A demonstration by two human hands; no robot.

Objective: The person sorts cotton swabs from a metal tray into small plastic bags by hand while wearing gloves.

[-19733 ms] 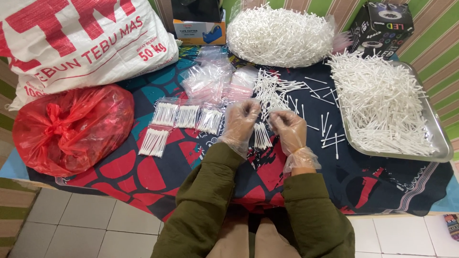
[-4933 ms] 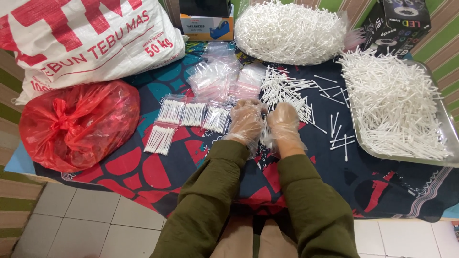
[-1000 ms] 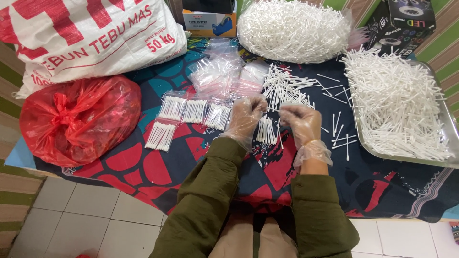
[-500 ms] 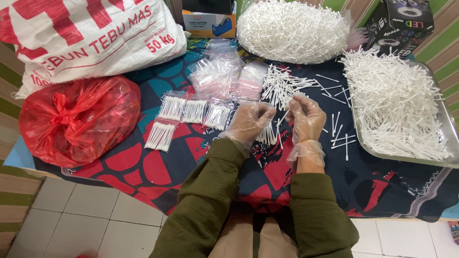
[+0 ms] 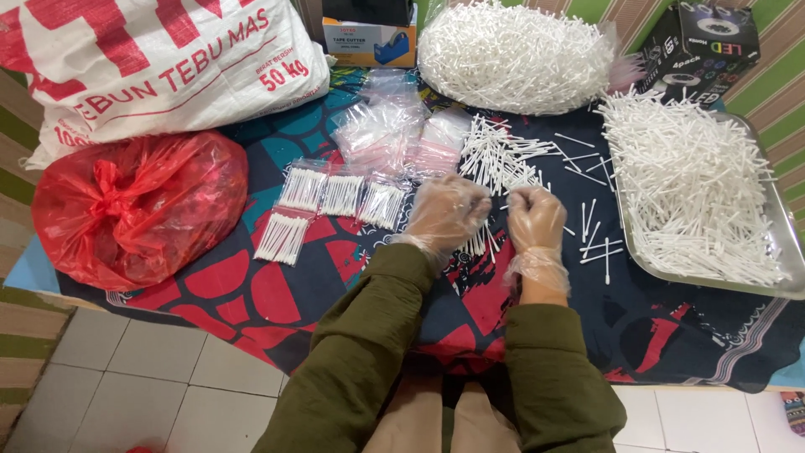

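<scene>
Both my hands wear thin clear plastic gloves. My left hand (image 5: 449, 210) grips a small bundle of white cotton swabs (image 5: 480, 244), whose ends stick out below it. My right hand (image 5: 535, 220) is curled close beside it, its fingers at the same bundle. Just beyond them lies a loose pile of swabs (image 5: 495, 159) on the patterned cloth (image 5: 277, 294). Left of my hands lie several small filled clear packets of swabs (image 5: 340, 195).
A metal tray (image 5: 788, 252) heaped with swabs stands at the right. A big clear bag of swabs (image 5: 511, 54) lies at the back, empty small plastic bags (image 5: 386, 134) before it. A red plastic bag (image 5: 138, 205), a white sack (image 5: 159, 59), a tape dispenser (image 5: 369, 38) and a black box (image 5: 704, 38) surround them.
My right hand has closed in towards the left hand over the last second, and both now curl together around the bundle.
</scene>
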